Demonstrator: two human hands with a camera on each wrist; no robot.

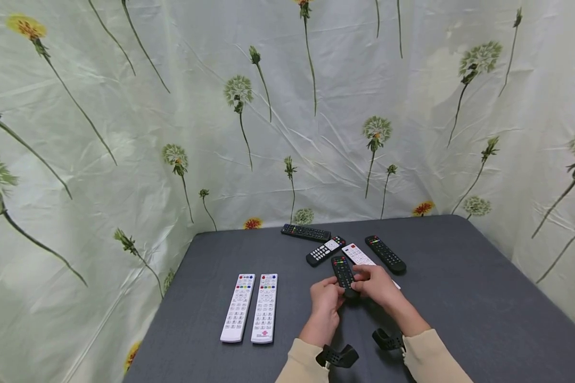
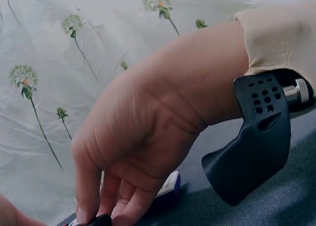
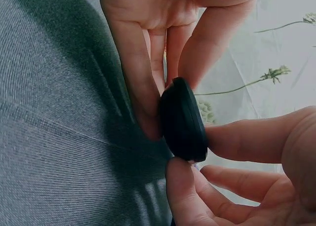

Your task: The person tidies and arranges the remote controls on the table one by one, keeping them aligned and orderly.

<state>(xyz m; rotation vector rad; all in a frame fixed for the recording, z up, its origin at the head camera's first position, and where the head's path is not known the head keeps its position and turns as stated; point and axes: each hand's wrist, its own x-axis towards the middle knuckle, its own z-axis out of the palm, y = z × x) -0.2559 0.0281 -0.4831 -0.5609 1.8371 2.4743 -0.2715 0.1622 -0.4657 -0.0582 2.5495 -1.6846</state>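
Note:
Both hands hold one black remote control (image 1: 343,272) with coloured buttons near its far end. My left hand (image 1: 325,304) grips its left side close to the near end. From the other side, my right hand (image 1: 377,286) pinches it with fingertips. In the right wrist view, the rounded end of the black remote control (image 3: 182,121) is tilted on edge between the left hand (image 3: 153,23) and the right hand (image 3: 247,186). Partly hidden behind the right hand lies a white remote control (image 1: 359,254). The left wrist view shows mostly the left hand (image 2: 133,127); the remote is largely cut off.
Two white remotes, a left one (image 1: 238,308) and a right one (image 1: 265,308), lie side by side. Farther back are a long black remote (image 1: 305,232), a black remote with white buttons (image 1: 325,251) and another black one (image 1: 385,254). A flowered curtain (image 1: 316,133) hangs behind the dark table (image 1: 182,330).

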